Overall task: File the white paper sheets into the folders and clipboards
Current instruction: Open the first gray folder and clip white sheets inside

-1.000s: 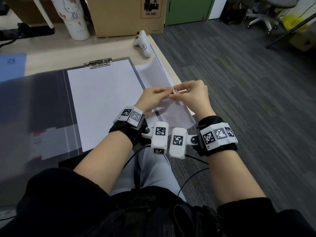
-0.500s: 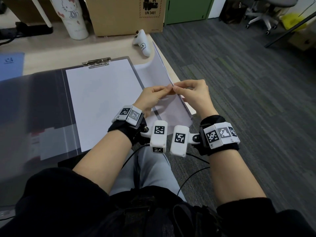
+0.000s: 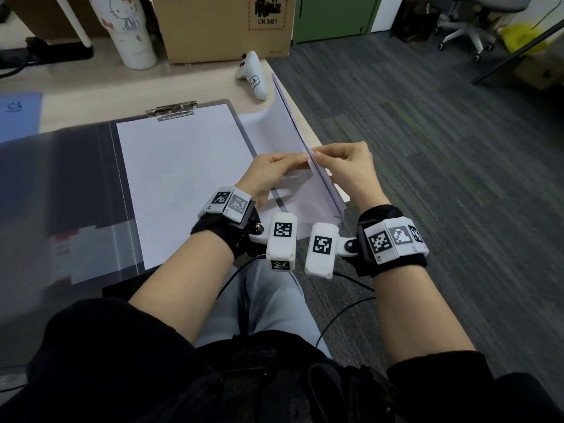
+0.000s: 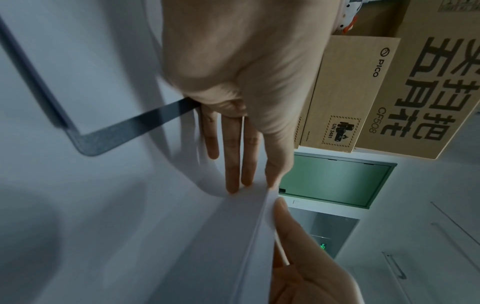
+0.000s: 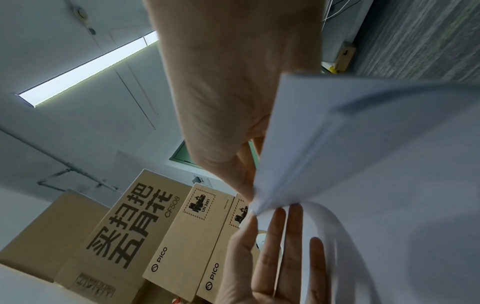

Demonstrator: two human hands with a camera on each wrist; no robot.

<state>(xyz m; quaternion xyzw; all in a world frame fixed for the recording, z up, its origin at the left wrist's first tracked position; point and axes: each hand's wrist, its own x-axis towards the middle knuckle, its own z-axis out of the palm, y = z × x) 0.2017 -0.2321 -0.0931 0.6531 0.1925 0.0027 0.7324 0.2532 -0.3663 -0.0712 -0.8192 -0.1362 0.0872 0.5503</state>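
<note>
A stack of white paper sheets (image 3: 274, 138) lies at the table's right edge, its right side lifted up steeply. My left hand (image 3: 297, 161) pinches the top sheet's edge between thumb and straight fingers (image 4: 233, 174); that sheet bows away from the rest. My right hand (image 3: 323, 155) pinches the remaining sheets (image 5: 363, 164) at the same edge from the other side. Left of them a grey clipboard (image 3: 244, 132) holds one white sheet (image 3: 183, 178) under its metal clip (image 3: 171, 110). A clear plastic folder (image 3: 61, 193) lies open further left.
A white game controller (image 3: 254, 76) rests just beyond the stack. Behind it stand a cardboard box (image 3: 222, 25) and a cartoon-cat tumbler (image 3: 126, 32). A blue folder (image 3: 18, 114) lies far left. Grey carpet (image 3: 427, 178) and an office chair (image 3: 470, 25) lie right.
The stack's right edge has risen and now stands steeper. Both hands stayed together at that edge, fingertips still meeting on the paper.
</note>
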